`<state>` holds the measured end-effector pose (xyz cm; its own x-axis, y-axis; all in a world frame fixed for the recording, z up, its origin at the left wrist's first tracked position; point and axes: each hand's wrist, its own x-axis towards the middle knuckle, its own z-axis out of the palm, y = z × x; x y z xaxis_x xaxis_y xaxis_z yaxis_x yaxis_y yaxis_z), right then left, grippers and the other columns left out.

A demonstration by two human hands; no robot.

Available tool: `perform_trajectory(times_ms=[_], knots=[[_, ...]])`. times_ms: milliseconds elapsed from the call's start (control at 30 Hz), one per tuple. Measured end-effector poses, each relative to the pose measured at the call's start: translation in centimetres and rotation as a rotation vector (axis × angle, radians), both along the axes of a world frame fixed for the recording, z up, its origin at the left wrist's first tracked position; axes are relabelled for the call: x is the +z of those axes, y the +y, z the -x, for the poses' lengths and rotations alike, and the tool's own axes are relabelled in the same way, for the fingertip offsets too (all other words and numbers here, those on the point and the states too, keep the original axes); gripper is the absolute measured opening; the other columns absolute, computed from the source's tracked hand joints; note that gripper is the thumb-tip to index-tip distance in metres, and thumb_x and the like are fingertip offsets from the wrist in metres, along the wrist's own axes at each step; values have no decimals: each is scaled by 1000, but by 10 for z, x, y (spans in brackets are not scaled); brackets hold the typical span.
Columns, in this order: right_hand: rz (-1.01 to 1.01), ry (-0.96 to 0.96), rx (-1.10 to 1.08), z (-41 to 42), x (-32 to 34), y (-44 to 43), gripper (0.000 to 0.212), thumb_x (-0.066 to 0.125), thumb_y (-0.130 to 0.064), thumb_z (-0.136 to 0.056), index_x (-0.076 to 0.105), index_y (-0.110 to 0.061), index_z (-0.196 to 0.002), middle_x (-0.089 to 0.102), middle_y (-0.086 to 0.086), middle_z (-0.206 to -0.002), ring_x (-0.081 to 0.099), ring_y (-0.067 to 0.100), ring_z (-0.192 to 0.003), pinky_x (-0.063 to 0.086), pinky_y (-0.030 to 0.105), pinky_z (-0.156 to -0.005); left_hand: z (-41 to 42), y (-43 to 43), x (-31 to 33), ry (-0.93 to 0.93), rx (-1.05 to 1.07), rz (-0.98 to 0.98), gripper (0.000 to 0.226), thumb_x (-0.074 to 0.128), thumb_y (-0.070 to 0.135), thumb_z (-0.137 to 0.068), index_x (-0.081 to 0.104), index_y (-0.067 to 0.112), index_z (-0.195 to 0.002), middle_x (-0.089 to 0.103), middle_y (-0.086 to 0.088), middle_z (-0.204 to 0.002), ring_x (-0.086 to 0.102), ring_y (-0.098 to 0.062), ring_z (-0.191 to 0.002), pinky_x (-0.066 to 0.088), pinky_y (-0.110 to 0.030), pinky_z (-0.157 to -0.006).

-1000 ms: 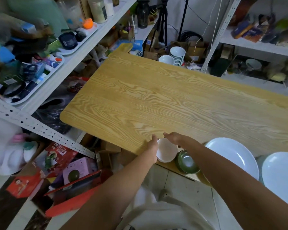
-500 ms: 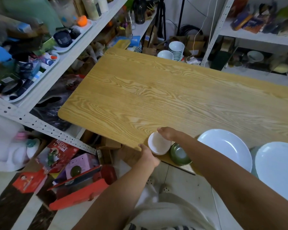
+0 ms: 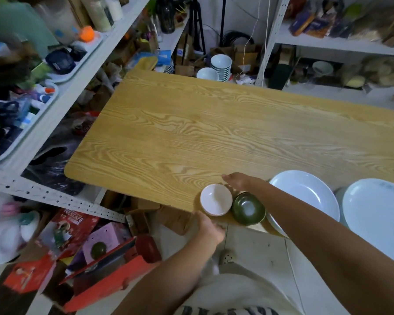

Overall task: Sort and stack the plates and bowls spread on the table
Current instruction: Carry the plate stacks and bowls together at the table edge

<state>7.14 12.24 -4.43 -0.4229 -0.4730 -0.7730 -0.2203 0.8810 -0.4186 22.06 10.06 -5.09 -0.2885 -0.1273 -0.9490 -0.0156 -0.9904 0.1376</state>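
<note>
A small white bowl point(image 3: 216, 202) stands at the near edge of the wooden table point(image 3: 214, 133), touching a dark green bowl point(image 3: 248, 209) on its right. Two large white plates, one point(image 3: 305, 194) beside the green bowl and another point(image 3: 378, 212) at the far right, lie along the same edge. My right hand point(image 3: 238, 181) rests flat on the table just behind the white bowl, fingers straight and against its far rim. My left hand point(image 3: 210, 228) hangs just below the table edge in front of the white bowl, loosely curled and holding nothing.
A cluttered metal shelf point(image 3: 55, 87) runs along the table's left side, with red boxes point(image 3: 105, 280) on the floor below it. Stacked white bowls point(image 3: 221, 64) sit on the floor beyond the far edge. Another shelf point(image 3: 339, 39) stands at the back right.
Both hands held the white bowl at the table's edge; it now stands on the table beside the green bowl. My left hand has let go and dropped back below the edge.
</note>
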Motion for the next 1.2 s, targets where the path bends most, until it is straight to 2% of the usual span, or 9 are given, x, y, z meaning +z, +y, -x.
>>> perform_trajectory(times_ms=[167, 300, 367, 433, 467, 600, 900, 1033, 1200], knots=[[-132, 5, -74, 10, -2, 25, 68, 23, -58, -97, 52, -8, -133, 50, 11, -139, 46, 30, -128, 26, 45, -114, 10, 26, 1, 65, -73, -48, 72, 19, 64, -94, 37, 14, -144, 38, -16, -147, 47, -31, -120, 37, -37, -100], [-170, 12, -115, 4, -10, 36, 67, 22, -56, -98, 47, -7, -137, 46, 11, -143, 43, 30, -131, 25, 42, -112, 14, 34, -12, 51, 0, -84, 73, 13, 65, -94, 47, 15, -136, 45, -15, -142, 39, -31, -134, 31, -41, -113], [-163, 5, -150, 3, -14, 38, 65, 24, -54, -98, 47, -6, -136, 48, 13, -141, 46, 31, -127, 30, 41, -109, 15, 37, -17, 40, 1, -78, 62, 22, 61, -95, 55, 15, -120, 54, -14, -123, 52, -26, -108, 42, -32, -96], [-148, 1, -165, 3, -16, 39, 65, 25, -54, -98, 47, -6, -136, 49, 13, -139, 47, 31, -126, 32, 41, -107, 15, 43, -19, 42, -11, -79, 50, 32, 56, -93, 56, 13, -103, 51, -13, -97, 44, -20, -77, 37, -26, -72], [-145, -2, -166, 2, -16, 40, 65, 25, -54, -98, 46, -6, -137, 49, 14, -139, 47, 31, -126, 32, 41, -107, 15, 46, -19, 56, -22, -72, 49, 32, 55, -93, 56, 12, -101, 49, -12, -94, 43, -20, -75, 36, -26, -71], [-125, -12, -152, -1, -16, 44, 66, 24, -55, -98, 43, -8, -140, 47, 13, -142, 43, 30, -131, 29, 41, -110, 27, 53, -13, 164, 57, -29, 52, 29, 57, -95, 59, 21, -118, 61, -12, -121, 52, -30, -120, 37, -41, -108], [-47, -9, -91, -7, -11, 53, 64, 21, -50, -100, 41, -5, -140, 42, 14, -146, 40, 29, -134, 26, 39, -112, 26, 55, -20, 220, 154, -63, 68, 23, 66, -91, 55, 20, -130, 54, -17, -136, 47, -38, -127, 30, -54, -112], [111, 45, -41, -10, -3, 43, 51, 24, -38, -103, 51, -4, -130, 51, 15, -136, 47, 30, -124, 32, 35, -104, 14, 44, -5, 131, 171, -13, 80, 8, 68, -92, 38, 15, -144, 38, -13, -150, 32, -33, -140, 22, -47, -117], [165, 39, 66, -21, -1, 13, 53, 23, -40, -103, 30, -12, -148, 31, 12, -153, 33, 29, -138, 25, 35, -111, 5, 16, 5, 107, 244, 17, 76, 10, 65, -94, 35, 14, -145, 35, -16, -151, 34, -33, -139, 24, -45, -117]])
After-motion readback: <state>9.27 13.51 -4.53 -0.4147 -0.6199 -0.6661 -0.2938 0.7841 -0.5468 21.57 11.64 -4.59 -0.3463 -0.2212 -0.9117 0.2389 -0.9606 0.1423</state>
